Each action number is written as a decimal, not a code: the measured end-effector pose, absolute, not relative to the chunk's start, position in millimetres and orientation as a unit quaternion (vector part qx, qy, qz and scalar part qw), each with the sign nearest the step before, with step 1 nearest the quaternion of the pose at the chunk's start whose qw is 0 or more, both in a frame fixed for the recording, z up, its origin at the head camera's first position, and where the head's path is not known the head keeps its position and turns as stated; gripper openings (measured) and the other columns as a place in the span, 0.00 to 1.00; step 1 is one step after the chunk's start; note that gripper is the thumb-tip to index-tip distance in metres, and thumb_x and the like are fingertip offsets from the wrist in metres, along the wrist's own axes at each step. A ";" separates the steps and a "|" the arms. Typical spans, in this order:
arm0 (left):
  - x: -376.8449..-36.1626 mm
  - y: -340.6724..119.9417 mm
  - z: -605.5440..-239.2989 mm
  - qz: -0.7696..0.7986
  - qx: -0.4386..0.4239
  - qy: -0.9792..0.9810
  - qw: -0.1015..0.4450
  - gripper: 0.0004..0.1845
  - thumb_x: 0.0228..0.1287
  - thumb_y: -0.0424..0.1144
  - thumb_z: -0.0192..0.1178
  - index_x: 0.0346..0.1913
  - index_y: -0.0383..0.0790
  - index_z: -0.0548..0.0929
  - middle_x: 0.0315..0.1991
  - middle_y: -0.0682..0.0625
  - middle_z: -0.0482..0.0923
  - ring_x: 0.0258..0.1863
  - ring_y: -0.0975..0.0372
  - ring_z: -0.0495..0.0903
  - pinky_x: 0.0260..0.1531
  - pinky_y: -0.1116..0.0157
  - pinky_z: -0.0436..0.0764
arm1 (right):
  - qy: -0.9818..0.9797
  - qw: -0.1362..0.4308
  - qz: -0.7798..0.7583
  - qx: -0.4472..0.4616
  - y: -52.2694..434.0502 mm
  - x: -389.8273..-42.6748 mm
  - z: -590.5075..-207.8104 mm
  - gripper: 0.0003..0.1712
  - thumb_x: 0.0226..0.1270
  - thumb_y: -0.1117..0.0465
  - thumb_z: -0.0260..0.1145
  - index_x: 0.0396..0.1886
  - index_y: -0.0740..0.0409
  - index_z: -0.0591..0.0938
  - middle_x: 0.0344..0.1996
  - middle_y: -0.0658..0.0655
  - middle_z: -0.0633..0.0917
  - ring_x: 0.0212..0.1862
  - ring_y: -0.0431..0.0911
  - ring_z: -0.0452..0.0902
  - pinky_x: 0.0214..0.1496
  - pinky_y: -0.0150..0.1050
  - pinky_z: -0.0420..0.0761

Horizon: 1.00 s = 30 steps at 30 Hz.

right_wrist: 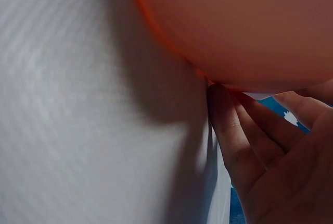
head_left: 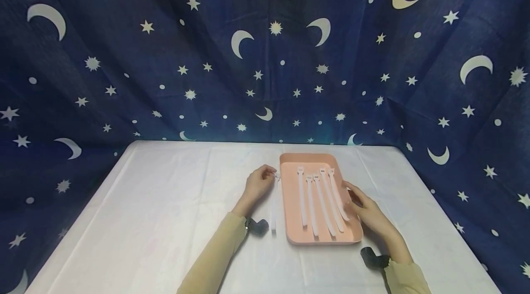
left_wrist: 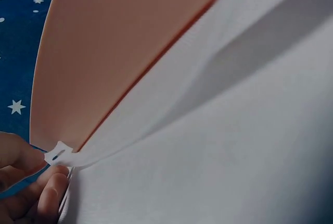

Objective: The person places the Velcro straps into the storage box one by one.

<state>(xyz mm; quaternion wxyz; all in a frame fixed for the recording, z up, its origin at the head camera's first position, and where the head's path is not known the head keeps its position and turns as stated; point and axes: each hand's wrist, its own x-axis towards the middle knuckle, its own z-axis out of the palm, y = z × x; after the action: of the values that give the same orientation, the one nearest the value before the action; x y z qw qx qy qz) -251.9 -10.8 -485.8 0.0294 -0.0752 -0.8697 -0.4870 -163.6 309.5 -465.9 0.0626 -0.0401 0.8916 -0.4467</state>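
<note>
— What's the left hand (head_left: pixel 258 183) got?

— The slotted end of a white strap (head_left: pixel 273 202), pinched in its grip; the strap lies on the desk (head_left: pixel 165 211) just beside the pink tray (head_left: pixel 290 234).

— And the right hand (head_left: pixel 366 211)?

— Fingers (right_wrist: pixel 229 135) straight, touching the tray's right wall, holding nothing. Five more straps (head_left: pixel 320 199) lie inside.

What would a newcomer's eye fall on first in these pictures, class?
First comes the pink tray near the middle of the white table, with five white strips lying side by side in it. Next, the left hand pinches the head of another white strip just left of the tray, while the right hand rests against the tray's right edge. Behind hangs a dark blue cloth with moons and stars.
</note>
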 end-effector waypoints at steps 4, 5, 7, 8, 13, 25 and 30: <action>-252.0 -9.6 -486.8 -0.485 -0.077 -0.871 0.030 0.14 0.59 0.33 0.54 0.46 0.44 0.83 0.36 0.48 0.84 0.34 0.60 0.78 0.38 0.64 0.76 | 0.893 0.065 -0.444 -0.039 309.8 -163.4 -465.3 0.36 0.72 0.58 0.55 0.76 0.51 0.55 0.71 0.72 0.60 0.72 0.69 0.54 0.70 0.65 0.57; -252.0 -9.3 -487.2 -0.486 -0.076 -0.870 0.030 0.14 0.59 0.33 0.54 0.46 0.45 0.83 0.36 0.48 0.84 0.35 0.60 0.78 0.39 0.63 0.76 | 0.893 0.066 -0.444 -0.039 309.8 -163.3 -465.0 0.36 0.72 0.58 0.55 0.76 0.51 0.55 0.71 0.72 0.60 0.72 0.69 0.54 0.70 0.65 0.57; -252.1 -8.8 -487.9 -0.488 -0.076 -0.869 0.033 0.14 0.59 0.32 0.55 0.46 0.45 0.83 0.36 0.48 0.84 0.35 0.60 0.79 0.40 0.63 0.77 | 0.894 0.066 -0.442 -0.039 309.8 -163.1 -464.5 0.36 0.72 0.58 0.55 0.76 0.51 0.55 0.71 0.71 0.60 0.72 0.69 0.54 0.70 0.65 0.57; -252.3 -8.5 -488.3 -0.488 -0.076 -0.869 0.036 0.13 0.59 0.32 0.55 0.46 0.45 0.83 0.36 0.48 0.84 0.35 0.60 0.79 0.40 0.63 0.77 | 0.894 0.067 -0.442 -0.039 309.8 -163.0 -464.2 0.36 0.72 0.58 0.55 0.76 0.51 0.55 0.72 0.71 0.59 0.72 0.69 0.54 0.70 0.65 0.57; -252.8 -7.5 -489.1 -0.489 -0.073 -0.868 0.039 0.13 0.60 0.32 0.56 0.46 0.46 0.83 0.35 0.49 0.84 0.33 0.62 0.78 0.36 0.66 0.75 | 0.893 0.066 -0.443 -0.040 309.8 -162.9 -462.8 0.36 0.72 0.58 0.55 0.76 0.51 0.55 0.71 0.72 0.60 0.72 0.69 0.54 0.70 0.65 0.57; -250.9 -8.7 -485.0 -0.512 -0.075 -0.855 0.037 0.13 0.59 0.30 0.57 0.46 0.42 0.83 0.31 0.47 0.81 0.25 0.65 0.73 0.27 0.71 0.72 | 0.893 0.064 -0.442 -0.045 308.8 -161.9 -463.0 0.35 0.72 0.58 0.55 0.76 0.52 0.55 0.70 0.73 0.61 0.71 0.69 0.55 0.69 0.66 0.58; -249.9 -10.9 -480.4 -0.553 -0.079 -0.829 0.014 0.13 0.61 0.29 0.56 0.48 0.39 0.82 0.35 0.44 0.79 0.25 0.65 0.75 0.23 0.72 0.78 | 0.894 0.065 -0.441 -0.045 308.8 -162.7 -464.8 0.35 0.72 0.58 0.54 0.76 0.52 0.54 0.70 0.73 0.60 0.71 0.70 0.55 0.69 0.66 0.58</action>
<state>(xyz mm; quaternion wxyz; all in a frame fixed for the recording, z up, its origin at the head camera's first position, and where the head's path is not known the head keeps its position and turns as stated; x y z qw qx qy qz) -249.9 -10.9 -480.4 0.0142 -0.0789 -0.8291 -0.5533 -162.7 308.8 -464.8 0.0651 -0.0446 0.8940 -0.4411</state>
